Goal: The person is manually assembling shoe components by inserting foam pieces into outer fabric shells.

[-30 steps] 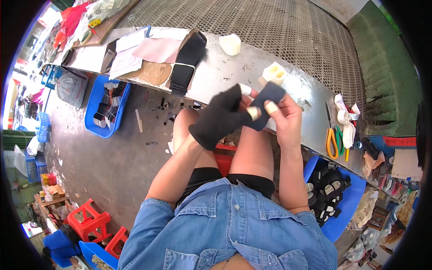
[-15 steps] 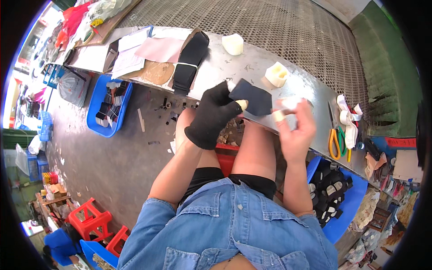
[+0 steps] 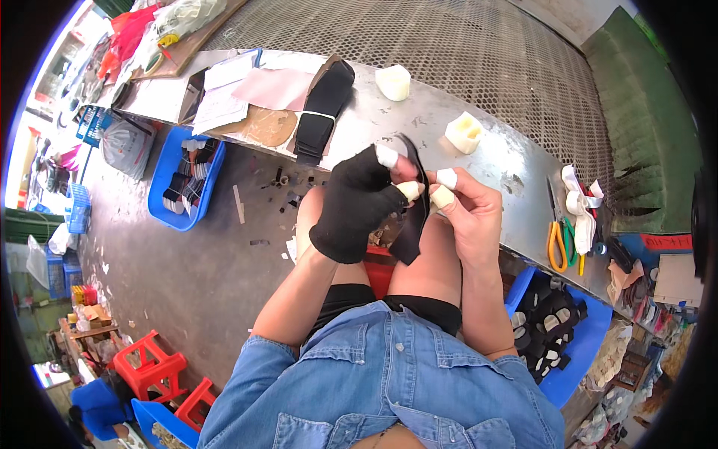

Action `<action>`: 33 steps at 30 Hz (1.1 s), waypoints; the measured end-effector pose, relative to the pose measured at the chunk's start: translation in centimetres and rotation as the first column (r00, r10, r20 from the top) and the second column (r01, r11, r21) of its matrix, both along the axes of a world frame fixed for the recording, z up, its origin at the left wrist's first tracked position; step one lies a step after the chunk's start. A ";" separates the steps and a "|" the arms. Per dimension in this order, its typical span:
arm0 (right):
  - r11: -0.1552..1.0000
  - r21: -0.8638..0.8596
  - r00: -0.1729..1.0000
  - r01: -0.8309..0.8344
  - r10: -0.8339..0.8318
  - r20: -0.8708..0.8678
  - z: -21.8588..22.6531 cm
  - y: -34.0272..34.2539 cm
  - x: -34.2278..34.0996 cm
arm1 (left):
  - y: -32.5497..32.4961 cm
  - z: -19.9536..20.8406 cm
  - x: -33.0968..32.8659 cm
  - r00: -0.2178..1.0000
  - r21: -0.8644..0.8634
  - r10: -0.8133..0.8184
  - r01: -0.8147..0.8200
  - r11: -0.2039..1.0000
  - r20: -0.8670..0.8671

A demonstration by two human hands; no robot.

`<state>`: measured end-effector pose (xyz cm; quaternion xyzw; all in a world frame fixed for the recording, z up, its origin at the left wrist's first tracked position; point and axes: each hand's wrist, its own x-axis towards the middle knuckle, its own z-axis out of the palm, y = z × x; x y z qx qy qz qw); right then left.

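My left hand, in a black glove with bare fingertips, pinches a thin dark piece of flexible sheet. The piece hangs over my lap near the bench edge, turned nearly edge-on and curved. From the other side my right hand, bare with white wraps on thumb and forefinger, is pinched closed against the same piece. White coverings also sit on the left fingertips. Beyond my hands, two cream-coloured lumps, one plain and one hollowed, rest on the metal bench.
Left on the bench are a banded stack of black pieces, a pink sheet and papers. Orange-handled scissors lie at the right. Blue bins of cut pieces stand either side. A mesh surface lies behind.
The dark piece has turned from showing its flat face to nearly edge-on. My right hand has moved left and closed on it.
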<state>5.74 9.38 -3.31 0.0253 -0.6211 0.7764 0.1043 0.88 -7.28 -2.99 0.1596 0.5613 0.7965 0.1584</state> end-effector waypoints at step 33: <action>0.207 0.830 0.826 0.517 -0.377 -0.420 -2.0 6.2 -6.7 | -1.2 -3.3 -1.5 0.922 0.022 0.261 -0.279 0.960 0.286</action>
